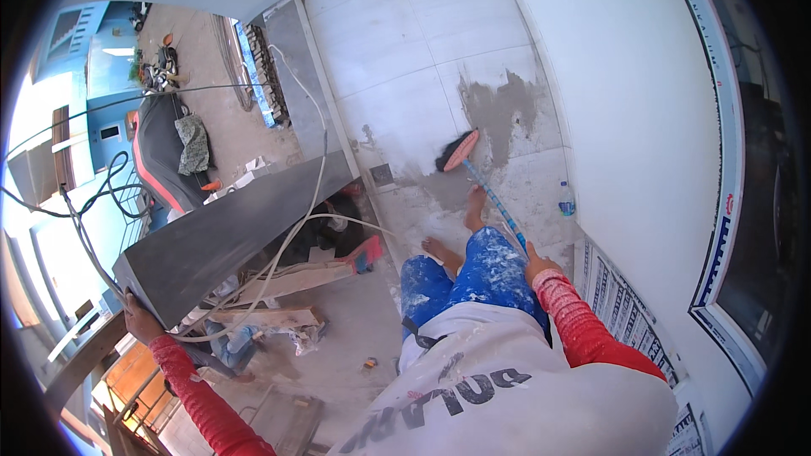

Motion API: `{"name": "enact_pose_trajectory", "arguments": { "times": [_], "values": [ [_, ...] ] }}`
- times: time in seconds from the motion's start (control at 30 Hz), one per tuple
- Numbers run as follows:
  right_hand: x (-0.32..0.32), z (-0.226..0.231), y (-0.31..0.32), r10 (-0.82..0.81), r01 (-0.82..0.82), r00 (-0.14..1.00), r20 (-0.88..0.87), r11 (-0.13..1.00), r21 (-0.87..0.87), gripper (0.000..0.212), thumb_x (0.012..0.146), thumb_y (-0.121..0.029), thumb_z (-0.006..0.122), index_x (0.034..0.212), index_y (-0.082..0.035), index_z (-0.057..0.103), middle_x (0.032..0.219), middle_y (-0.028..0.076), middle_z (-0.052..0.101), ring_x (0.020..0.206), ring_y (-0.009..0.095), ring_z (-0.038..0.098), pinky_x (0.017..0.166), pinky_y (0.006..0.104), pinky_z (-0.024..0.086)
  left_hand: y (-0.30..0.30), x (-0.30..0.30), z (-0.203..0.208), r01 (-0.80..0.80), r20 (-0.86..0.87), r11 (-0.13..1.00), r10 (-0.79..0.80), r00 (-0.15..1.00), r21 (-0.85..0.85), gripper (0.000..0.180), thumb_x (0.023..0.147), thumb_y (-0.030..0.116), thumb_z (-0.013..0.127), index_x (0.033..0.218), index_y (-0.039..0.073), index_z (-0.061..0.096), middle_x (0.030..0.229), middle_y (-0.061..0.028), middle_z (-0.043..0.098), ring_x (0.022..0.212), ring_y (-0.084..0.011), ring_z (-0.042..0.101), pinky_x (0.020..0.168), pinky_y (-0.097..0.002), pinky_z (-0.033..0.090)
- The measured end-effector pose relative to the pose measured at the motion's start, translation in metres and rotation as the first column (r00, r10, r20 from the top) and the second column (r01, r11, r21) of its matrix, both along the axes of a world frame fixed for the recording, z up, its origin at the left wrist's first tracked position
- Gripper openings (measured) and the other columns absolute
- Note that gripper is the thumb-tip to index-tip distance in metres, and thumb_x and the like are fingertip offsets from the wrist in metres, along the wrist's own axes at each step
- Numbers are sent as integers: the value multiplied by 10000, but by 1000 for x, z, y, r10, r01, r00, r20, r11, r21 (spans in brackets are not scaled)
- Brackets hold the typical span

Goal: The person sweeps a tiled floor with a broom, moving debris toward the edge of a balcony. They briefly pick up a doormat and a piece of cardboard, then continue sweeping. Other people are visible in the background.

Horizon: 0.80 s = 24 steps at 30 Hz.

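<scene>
My right hand (539,265) is closed round the blue patterned handle (498,200) of a broom. The broom head (460,150), pinkish orange with black bristles, rests on the dusty tiled floor (405,131) ahead of my bare feet. Far to the left, my left hand (142,321) grips the end corner of a long dark grey ledge (228,241). A pale cable (279,266) runs over this ledge and passes close to my left wrist. Grey dust and damp-looking patches (504,114) lie on the tiles beyond the broom head.
A plastic bottle (566,199) stands by the white wall (625,76) at the right. A framed dark window (752,203) borders that wall. Below the ledge, on a lower level, are wooden boards (274,317) and a person (232,346). Outside at left stands a covered vehicle (160,152).
</scene>
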State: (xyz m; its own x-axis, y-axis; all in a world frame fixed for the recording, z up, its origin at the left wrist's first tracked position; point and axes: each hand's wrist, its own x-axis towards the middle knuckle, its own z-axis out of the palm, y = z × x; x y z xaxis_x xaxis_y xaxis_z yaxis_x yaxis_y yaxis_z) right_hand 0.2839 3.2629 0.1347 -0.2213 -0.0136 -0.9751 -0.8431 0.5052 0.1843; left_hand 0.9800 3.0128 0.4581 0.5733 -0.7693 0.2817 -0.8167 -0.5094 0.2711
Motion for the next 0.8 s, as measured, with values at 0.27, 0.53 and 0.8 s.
{"name": "enact_pose_trajectory", "arguments": {
  "times": [0.27, 0.53, 0.8],
  "values": [
    [-49, -7, -101, -108, 172, 982, 156, 855, -489, 547, 941, -229, 422, 1460, -257, 252, 1268, 213, 536, 1162, 398, 513, 1014, 437, 385, -2, -2, 0, 81, 68, 996, -83, 994, 27, 422, 950, 329, 475, 1191, 11, 615, 1129, -144, 648, 1003, -229, 613, 879, -325, 453],
    [-39, -169, -215, -297, 250, 955, -6, 814, -525, 568, 934, -229, 412, 1461, -308, 215, 1247, 213, 544, 1140, 371, 546, 947, 467, 439, -6, -7, 6, 45, 158, 994, -60, 986, 98, 440, 938, 370, 466, 1181, 40, 626, 1090, -187, 652, 970, -292, 628, 849, -356, 463],
    [-24, -5, 67, -211, 203, 975, -64, 973, -112, 576, 940, -282, 399, 1467, -366, 183, 1306, 179, 525, 1174, 368, 527, 1010, 446, 386, -2, 4, 2, 48, 80, 997, -53, 995, 68, 447, 951, 374, 455, 1192, 36, 621, 1117, -150, 651, 975, -235, 623, 856, -329, 458]
  ]
}}
